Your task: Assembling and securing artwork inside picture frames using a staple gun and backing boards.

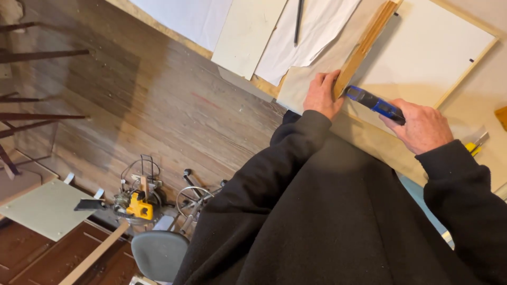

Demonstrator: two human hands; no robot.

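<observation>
My left hand (322, 95) presses on the near end of a long wooden strip (365, 45) that lies along the edge of a white panel in a wooden frame (438, 53). My right hand (420, 125) grips a blue and black hand tool (374, 103), its tip against the strip's corner by my left fingers. Black sleeves cover both my arms. Both hands rest over the workbench (369, 140).
White sheets (317, 31), a pale board (245, 34) and a black pencil (299, 21) lie further along the bench. A yellow-handled tool (474, 145) lies to the right. On the wood floor stand a yellow mitre saw (138, 203), a grey stool (158, 253) and a pale green board (45, 206).
</observation>
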